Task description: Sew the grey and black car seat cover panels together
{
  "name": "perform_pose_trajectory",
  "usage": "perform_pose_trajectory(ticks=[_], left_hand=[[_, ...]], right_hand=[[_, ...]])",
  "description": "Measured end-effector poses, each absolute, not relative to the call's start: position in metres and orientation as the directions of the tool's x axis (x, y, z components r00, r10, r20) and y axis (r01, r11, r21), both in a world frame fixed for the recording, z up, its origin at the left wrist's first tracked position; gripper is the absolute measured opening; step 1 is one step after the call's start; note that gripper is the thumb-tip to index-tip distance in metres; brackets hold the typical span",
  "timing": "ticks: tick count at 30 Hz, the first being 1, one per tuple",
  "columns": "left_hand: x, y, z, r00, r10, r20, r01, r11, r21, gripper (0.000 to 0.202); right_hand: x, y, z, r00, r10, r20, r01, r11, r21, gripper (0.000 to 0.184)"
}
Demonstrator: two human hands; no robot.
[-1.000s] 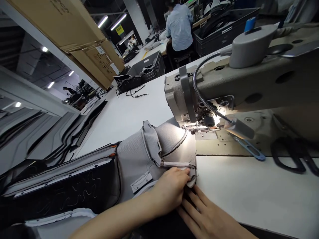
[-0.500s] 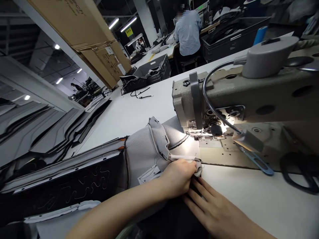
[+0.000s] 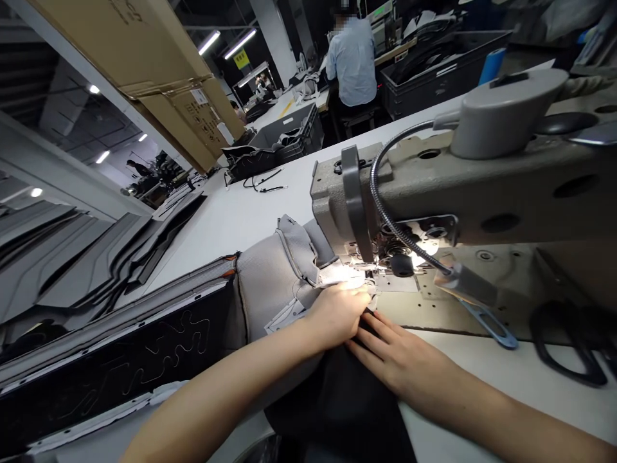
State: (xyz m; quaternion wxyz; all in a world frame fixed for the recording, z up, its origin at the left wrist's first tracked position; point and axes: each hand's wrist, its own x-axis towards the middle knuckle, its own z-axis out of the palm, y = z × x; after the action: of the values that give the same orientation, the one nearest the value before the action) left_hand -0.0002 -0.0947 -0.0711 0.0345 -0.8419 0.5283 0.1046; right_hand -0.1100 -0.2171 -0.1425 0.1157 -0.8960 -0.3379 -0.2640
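In the head view, a grey padded fabric cover (image 3: pixel 265 273) with stitched seams lies across the white table, its edge under the lit needle area of a sewing machine (image 3: pixel 414 199). My left hand (image 3: pixel 340 312) is closed round the cover's folded edge, just in front of the presser foot; its fingertips are partly hidden. Close beside it, my right hand (image 3: pixel 402 357) lies with fingers stretched out on black material (image 3: pixel 337 399) that hangs toward me. A white label (image 3: pixel 285 315) shows on the cover next to my left forearm.
Black-handled scissors (image 3: pixel 569 347) and a blue thread snip (image 3: pixel 489 325) lie right of the machine's needle. Grey panels (image 3: pixel 81 247) are stacked at the left. Behind stand a cardboard box (image 3: pixel 187 122), a grey crate (image 3: pixel 303 132) and a seated person (image 3: pixel 354 61).
Both hands have pushed the cover's edge forward, closer to the needle. The folded edge now lies in the lamp's light. The view has shifted slightly to the right.
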Motion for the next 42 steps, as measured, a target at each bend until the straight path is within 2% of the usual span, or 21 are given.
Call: perform_pose_trajectory(ticks=[3,8,15,21,25,30,35,42], left_hand=[[0.007,-0.097,-0.072,0.414,-0.896,-0.160,-0.904,-0.425,0.043,0.037],[0.012,-0.098,-0.074,0.425,-0.895,-0.136,-0.900,-0.434,0.047,0.034],[0.010,-0.099,-0.074,0.417,-0.899,-0.131,-0.905,-0.425,0.032,0.040],[0.005,-0.100,-0.069,0.436,-0.880,-0.186,-0.894,-0.447,0.019,0.032],[0.002,-0.098,-0.069,0.408,-0.899,-0.157,-0.908,-0.418,0.033,0.031],[-0.002,-0.094,-0.074,0.413,-0.903,-0.118,-0.909,-0.417,0.016,0.022],[-0.005,-0.093,-0.077,0.418,-0.904,-0.093,-0.908,-0.419,-0.007,0.019],[-0.009,-0.091,-0.076,0.462,-0.886,-0.049,-0.886,-0.463,0.006,0.020]], right_hand=[[-0.104,-0.220,-0.139,0.663,0.504,0.554,0.645,-0.760,-0.080,0.041],[-0.102,-0.220,-0.141,0.711,0.442,0.547,0.606,-0.780,-0.157,0.041],[-0.102,-0.223,-0.141,0.725,0.440,0.530,0.610,-0.768,-0.197,0.040],[-0.103,-0.223,-0.138,0.719,0.462,0.519,0.634,-0.742,-0.218,0.041],[-0.105,-0.223,-0.136,0.726,0.482,0.491,0.639,-0.736,-0.224,0.049],[-0.107,-0.221,-0.130,0.712,0.494,0.499,0.661,-0.712,-0.238,0.049],[-0.108,-0.221,-0.127,0.738,0.508,0.444,0.651,-0.708,-0.272,0.055],[-0.112,-0.220,-0.132,0.765,0.491,0.416,0.615,-0.749,-0.247,0.053]])
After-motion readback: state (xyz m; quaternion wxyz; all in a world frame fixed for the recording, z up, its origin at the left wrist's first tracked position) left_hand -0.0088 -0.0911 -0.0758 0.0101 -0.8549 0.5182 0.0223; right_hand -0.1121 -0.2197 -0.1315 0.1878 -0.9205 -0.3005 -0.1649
